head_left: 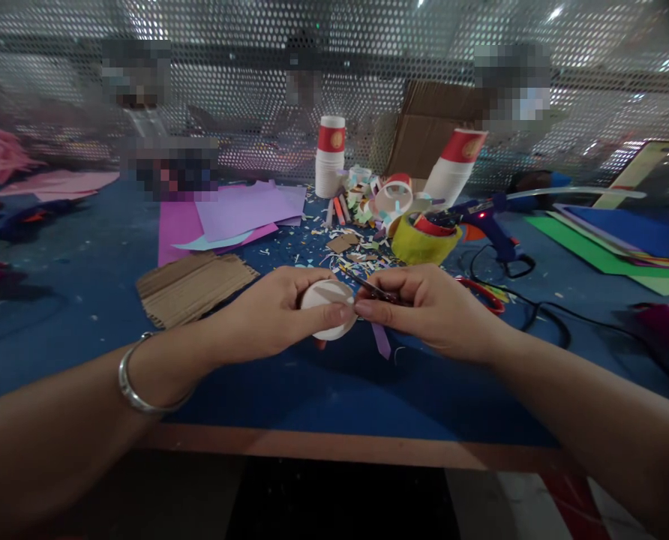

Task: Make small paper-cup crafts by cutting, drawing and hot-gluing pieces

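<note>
My left hand [281, 311] is closed around a small white round piece [324, 296], which looks like the end of a paper cup, its thumb lying across the front. Against the right edge of that piece, my right hand [418, 307] pinches with thumb and forefinger. Dark scissors [371, 285] are gripped in this hand, blades toward the upper left. A red scissor handle [489, 296] shows behind the right wrist; whether it belongs to the same pair I cannot tell. Below the fingertips is a purple paper strip [381, 341].
Paper scraps [362, 255] litter the blue table [312, 397] ahead. Corrugated cardboard [196, 289] and purple sheets [244, 210] are left. Stacked cups [330, 161], yellow tape [427, 244] and a glue gun [492, 229] with its cord stand beyond. Colored sheets [616, 247] lie right. Perforated metal [244, 97] closes the back.
</note>
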`<state>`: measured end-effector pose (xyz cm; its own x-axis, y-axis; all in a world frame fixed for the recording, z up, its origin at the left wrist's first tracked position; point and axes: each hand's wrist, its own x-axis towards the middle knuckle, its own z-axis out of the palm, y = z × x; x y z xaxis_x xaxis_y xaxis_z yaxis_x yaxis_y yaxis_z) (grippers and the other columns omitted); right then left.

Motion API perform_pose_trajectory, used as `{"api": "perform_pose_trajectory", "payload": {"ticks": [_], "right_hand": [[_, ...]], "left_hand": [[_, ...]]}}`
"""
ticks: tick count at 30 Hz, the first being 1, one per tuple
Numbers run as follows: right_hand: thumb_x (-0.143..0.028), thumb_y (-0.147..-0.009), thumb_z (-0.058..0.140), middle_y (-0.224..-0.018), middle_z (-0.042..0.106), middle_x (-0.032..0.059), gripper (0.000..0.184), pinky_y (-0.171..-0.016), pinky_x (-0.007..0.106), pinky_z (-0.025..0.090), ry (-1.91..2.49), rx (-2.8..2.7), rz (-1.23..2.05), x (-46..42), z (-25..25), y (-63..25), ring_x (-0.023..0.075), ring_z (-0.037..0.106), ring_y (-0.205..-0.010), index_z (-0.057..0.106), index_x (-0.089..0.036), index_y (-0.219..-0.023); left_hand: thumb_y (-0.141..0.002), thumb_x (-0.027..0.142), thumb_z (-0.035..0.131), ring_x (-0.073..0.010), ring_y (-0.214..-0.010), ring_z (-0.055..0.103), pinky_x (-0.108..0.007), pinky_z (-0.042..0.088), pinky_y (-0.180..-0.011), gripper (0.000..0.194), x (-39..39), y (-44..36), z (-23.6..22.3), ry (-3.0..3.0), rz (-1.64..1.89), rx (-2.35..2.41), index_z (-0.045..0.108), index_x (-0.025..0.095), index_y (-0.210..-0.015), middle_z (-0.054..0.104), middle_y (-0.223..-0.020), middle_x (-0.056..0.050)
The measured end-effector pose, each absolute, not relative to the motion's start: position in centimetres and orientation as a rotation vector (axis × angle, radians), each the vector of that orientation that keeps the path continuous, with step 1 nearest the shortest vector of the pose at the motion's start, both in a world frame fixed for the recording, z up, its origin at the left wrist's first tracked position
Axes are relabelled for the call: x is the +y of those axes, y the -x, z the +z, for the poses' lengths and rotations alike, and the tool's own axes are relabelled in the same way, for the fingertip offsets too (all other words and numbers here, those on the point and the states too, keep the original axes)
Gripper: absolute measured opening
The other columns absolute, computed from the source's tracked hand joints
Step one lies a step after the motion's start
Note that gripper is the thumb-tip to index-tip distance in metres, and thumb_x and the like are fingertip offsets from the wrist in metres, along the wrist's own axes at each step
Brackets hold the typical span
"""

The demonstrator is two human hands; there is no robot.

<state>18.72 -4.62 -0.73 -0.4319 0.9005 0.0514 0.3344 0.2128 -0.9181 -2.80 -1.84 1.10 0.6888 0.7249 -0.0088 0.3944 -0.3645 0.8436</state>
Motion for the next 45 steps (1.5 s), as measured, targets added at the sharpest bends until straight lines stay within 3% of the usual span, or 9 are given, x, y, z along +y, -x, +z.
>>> {"api": "perform_pose_trajectory", "payload": {"ticks": [3, 6, 12, 15, 21, 29, 45], "right_hand": [[-0.049, -0.086, 0.069, -0.069, 0.051, -0.0027, 0.031, -0.056, 0.026, 0.033, 1.146, -1.887, 1.146, -4.7, -0.7, -18.8, 0.0106, 0.043, -0.063, 0.066, -0.018, -0.081], [-0.049, -0.086, 0.068, -0.075, 0.056, -0.001, 0.031, -0.059, 0.025, 0.037, 1.138, -1.894, 1.071, -4.8, -0.5, -18.8, 0.0113, 0.048, -0.067, 0.066, -0.018, -0.085], [-0.051, -0.093, 0.06, -0.088, 0.066, 0.0033, 0.033, -0.059, 0.025, 0.041, 1.202, -1.949, 0.775, -5.4, -0.4, -19.2, 0.0135, 0.056, -0.071, 0.065, -0.021, -0.104], [-0.051, -0.092, 0.062, -0.084, 0.065, 0.0031, 0.034, -0.058, 0.025, 0.041, 1.205, -2.029, 0.639, -5.7, -0.6, -19.4, 0.013, 0.056, -0.067, 0.063, -0.02, -0.107], [-0.048, -0.092, 0.063, -0.07, 0.056, -0.0027, 0.033, -0.053, 0.022, 0.037, 1.081, -2.161, 0.42, -5.8, -0.8, -19.2, 0.008, 0.048, -0.054, 0.062, -0.017, -0.102], [-0.044, -0.092, 0.064, -0.064, 0.055, -0.0049, 0.029, -0.052, 0.021, 0.034, 1.004, -2.316, 0.316, -6.0, -0.8, -18.6, 0.0062, 0.046, -0.052, 0.063, -0.015, -0.09], [-0.043, -0.094, 0.062, -0.065, 0.057, -0.0038, 0.032, -0.051, 0.022, 0.03, 0.914, -2.374, 0.319, -6.5, -1.2, -17.9, 0.0057, 0.048, -0.052, 0.061, -0.014, -0.082]], "left_hand": [[-0.085, 0.035, 0.065, -0.0092, -0.055, 0.056, -0.02, 0.041, -0.052, 0.017, -1.8, 2.7, 1.2, -1.863, 0.483, 0.87, 0.064, 0.018, -0.08, 0.061, -0.064, 0.003], [-0.081, 0.031, 0.065, -0.0079, -0.048, 0.048, -0.019, 0.033, -0.043, 0.013, -1.6, 2.6, 1.4, -1.648, 0.512, 0.935, 0.063, 0.019, -0.079, 0.056, -0.06, 0.003], [-0.079, 0.027, 0.059, -0.0058, -0.04, 0.029, -0.019, 0.018, -0.035, 0.023, -0.5, 3.2, 1.4, -1.209, 0.464, 0.95, 0.052, 0.018, -0.059, 0.039, -0.046, 0.002], [-0.08, 0.029, 0.055, -0.0051, -0.037, 0.021, -0.017, 0.013, -0.032, 0.028, 0.1, 3.5, 1.4, -1.108, 0.417, 0.846, 0.051, 0.017, -0.055, 0.033, -0.042, 0.002], [-0.075, 0.028, 0.05, -0.0048, -0.031, 0.018, -0.011, 0.017, -0.026, 0.028, 0.5, 3.6, 1.2, -0.947, 0.332, 0.826, 0.051, 0.017, -0.049, 0.029, -0.036, 0.003], [-0.071, 0.03, 0.054, -0.003, -0.028, 0.02, -0.009, 0.025, -0.025, 0.028, 0.2, 3.2, 1.1, -0.905, 0.218, 0.807, 0.048, 0.016, -0.047, 0.031, -0.034, 0.003], [-0.07, 0.032, 0.057, -0.0033, -0.028, 0.017, -0.01, 0.017, -0.026, 0.024, -0.1, 3.0, 0.6, -0.932, 0.084, 0.773, 0.056, 0.016, -0.052, 0.031, -0.034, 0.005]]}}
